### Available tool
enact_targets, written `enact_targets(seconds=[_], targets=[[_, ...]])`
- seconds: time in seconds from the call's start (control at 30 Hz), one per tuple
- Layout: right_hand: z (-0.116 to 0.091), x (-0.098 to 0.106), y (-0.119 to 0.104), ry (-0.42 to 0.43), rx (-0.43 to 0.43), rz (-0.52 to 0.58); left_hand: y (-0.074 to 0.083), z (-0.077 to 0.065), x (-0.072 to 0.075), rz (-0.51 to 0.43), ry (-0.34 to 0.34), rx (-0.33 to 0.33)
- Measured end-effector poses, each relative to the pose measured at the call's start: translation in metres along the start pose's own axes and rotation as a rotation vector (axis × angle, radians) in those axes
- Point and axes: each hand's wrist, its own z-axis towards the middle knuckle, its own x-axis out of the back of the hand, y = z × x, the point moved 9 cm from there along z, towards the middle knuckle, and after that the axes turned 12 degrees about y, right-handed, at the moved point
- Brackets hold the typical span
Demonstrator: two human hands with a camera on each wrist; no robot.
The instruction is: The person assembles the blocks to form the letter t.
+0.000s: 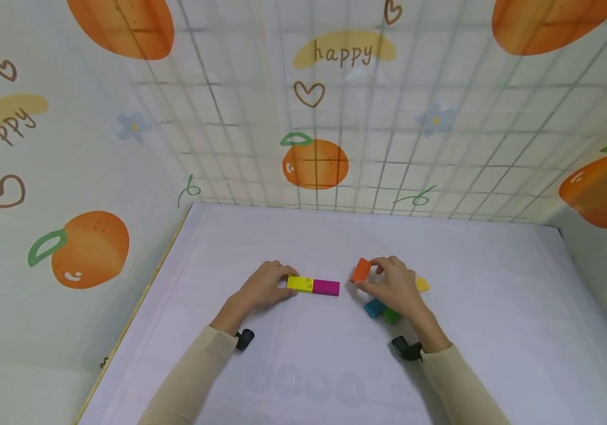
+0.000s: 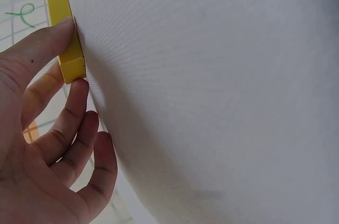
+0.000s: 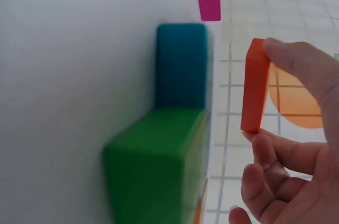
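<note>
My left hand [image 1: 263, 284] pinches the left end of a yellow block [image 1: 300, 284] between thumb and fingers, the block lying on the table. End to end with it, on its right, lies a magenta block [image 1: 326, 287]. Held up between thumb and fingertips of my right hand [image 1: 395, 286] is an orange block [image 1: 361, 270]; the right wrist view shows this orange block [image 3: 255, 86] raised above the tabletop. Below that hand lie a blue block [image 1: 374, 308] and a green block [image 1: 391, 317], close together. An amber block [image 1: 422, 285] shows partly behind the right hand.
A pale cloth covers the table [image 1: 293, 360]. A printed curtain [image 1: 240, 118] with oranges and grid lines rises along the back edge, and printed walls stand at the left and right. Small black devices [image 1: 405, 348] sit at both wrists.
</note>
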Motion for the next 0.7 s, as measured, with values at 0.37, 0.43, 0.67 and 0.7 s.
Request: enact_targets(seconds=[0.37,0.43,0.67,0.7], targets=[[0.012,-0.016,-0.017,-0.042,-0.004,0.009,0.002,0.0,0.001,0.0,-0.003,-0.005],[0.014,-0.019,-0.021,-0.048,0.002,0.013,0.002,0.0,0.002,-0.002,-0.003,-0.004],[0.022,-0.029,-0.036,-0.066,0.01,0.027,0.002,0.0,0.002,-0.001,-0.007,0.004],[0.023,-0.03,-0.038,-0.069,0.01,0.023,0.002,0.0,0.001,0.002,-0.008,0.004]])
